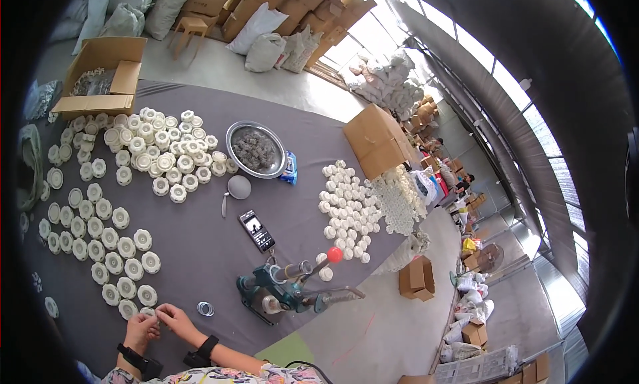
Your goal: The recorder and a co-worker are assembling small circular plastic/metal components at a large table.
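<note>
At the near edge of the grey table (200, 251), my left hand (140, 329) and my right hand (174, 317) meet over one small white round part (148, 312), fingers closed on it together. A small metal ring (206, 309) lies on the table just right of my right hand. Rows of white round disc parts (106, 247) spread out above and to the left of my hands. A teal hand press (276, 291) with a red-knobbed lever (335, 254) stands to the right of the ring.
A phone (256, 230) lies mid-table, with a grey round object (239, 186) and a metal bowl of small metal pieces (255, 149) beyond. More white parts (166, 151), smaller white caps (346, 211), open cardboard boxes (100, 74) (379, 141), sacks and floor boxes (416, 277) surround the table.
</note>
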{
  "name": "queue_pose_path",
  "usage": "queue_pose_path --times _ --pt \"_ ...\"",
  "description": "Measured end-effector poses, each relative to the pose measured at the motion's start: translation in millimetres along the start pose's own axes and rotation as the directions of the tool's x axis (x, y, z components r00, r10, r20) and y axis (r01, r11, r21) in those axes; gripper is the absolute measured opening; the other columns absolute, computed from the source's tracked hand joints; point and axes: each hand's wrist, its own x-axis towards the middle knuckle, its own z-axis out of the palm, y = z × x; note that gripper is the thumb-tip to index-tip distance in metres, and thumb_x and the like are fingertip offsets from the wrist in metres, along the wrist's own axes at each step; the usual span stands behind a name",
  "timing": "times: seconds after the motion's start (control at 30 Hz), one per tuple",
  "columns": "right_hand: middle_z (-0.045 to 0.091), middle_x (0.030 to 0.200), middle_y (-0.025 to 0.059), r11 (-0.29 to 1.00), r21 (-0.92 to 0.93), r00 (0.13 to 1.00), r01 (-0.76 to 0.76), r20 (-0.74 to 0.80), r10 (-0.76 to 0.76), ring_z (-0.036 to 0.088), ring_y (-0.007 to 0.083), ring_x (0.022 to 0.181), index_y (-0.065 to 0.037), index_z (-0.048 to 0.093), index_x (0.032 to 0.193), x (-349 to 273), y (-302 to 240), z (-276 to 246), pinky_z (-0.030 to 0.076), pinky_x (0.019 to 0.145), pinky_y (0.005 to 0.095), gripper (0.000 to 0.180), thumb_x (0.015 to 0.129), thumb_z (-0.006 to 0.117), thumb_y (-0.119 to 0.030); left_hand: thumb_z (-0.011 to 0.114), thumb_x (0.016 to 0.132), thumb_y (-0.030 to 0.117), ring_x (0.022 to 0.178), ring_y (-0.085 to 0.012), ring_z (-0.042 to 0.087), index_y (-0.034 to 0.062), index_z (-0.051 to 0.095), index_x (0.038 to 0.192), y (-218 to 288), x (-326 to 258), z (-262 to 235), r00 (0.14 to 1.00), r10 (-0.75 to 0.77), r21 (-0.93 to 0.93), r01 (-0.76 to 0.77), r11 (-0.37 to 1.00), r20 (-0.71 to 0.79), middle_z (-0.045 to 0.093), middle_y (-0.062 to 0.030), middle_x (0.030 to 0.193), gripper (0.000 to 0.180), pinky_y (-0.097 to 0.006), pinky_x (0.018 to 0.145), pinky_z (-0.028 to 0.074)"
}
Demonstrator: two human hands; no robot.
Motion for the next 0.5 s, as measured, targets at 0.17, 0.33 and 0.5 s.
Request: queue_pose_path --times 0.17,0.33,0.5 --pt "0.049 0.067 -0.0054 0.982 0.107 0.986 -0.158 -0.032 0.162 0.043 0.0027 0.053 -0.01 0.056 0.095 9.0 13.1 4.5 0.033 0.043 0.0172 0.026 0.088 0.049 -0.034 0.066 0.067 0.003 0.053 -0.0063 0.05 0.0051 0.048 0.071 -5.9 -7.0 22.7 0.868 0.495 0.48 -0.42 0.77 -0.036 0.051 -0.0004 0.06 0.019 -0.018 0.05 0.041" --pt "0.047 0.06 -0.0053 0.957 0.081 0.959 -0.278 0.087 0.271 0.042 0.0045 0.046 -0.01 0.055 0.086 5.5 8.1 3.0 0.032 0.041 0.0173 0.027 0.087 0.049 -0.036 0.065 0.071 0.011 0.051 -0.0079 0.05 0.0049 0.049 0.071 -14.2 -2.1 3.4 0.839 0.53 0.722 -0.444 0.531 0.126 0.05 -0.0007 0.059 0.017 -0.02 0.047 0.04" --pt "0.044 0.058 -0.0058 0.999 -0.017 0.991 0.041 -0.124 -0.043 0.037 0.0026 0.048 -0.009 0.052 0.069 9.1 10.8 4.7 0.03 0.042 0.0185 0.031 0.088 0.051 -0.034 0.055 0.082 0.026 0.047 -0.0129 0.049 0.0049 0.05 0.072 -17.6 -2.8 13.8 0.975 0.222 0.541 -0.195 0.818 0.014 0.048 -0.0013 0.055 0.024 -0.025 0.043 0.04"
